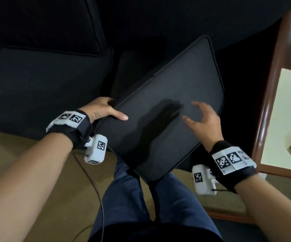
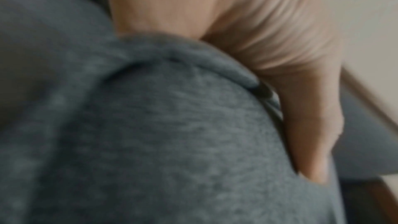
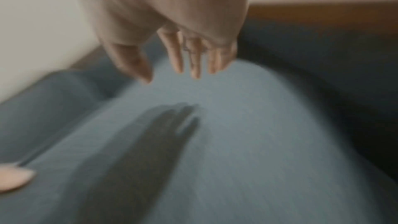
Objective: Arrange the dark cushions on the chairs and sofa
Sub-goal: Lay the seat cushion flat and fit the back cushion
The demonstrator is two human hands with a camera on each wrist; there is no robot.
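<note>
Left hand (image 1: 104, 109) grips the cushion (image 1: 165, 116) at its near-left edge, thumb on top, fingers curled under, prob. so it can carry the weight alone. The cushion sits tilted, askew over the sofa (image 1: 36, 81), near corner hanging off above the legs; not yet seated, I'd judge. Right hand (image 1: 202, 119) hovers just above the cushion's top face, fingers spread & loosely bent, holding nothing; its shadow falls on the fabric to its left, so there's a gap. Likely about to press or steady. No brand or readable text; only b/w coded markers on both wrist bands (image 1: 232, 159).
</note>
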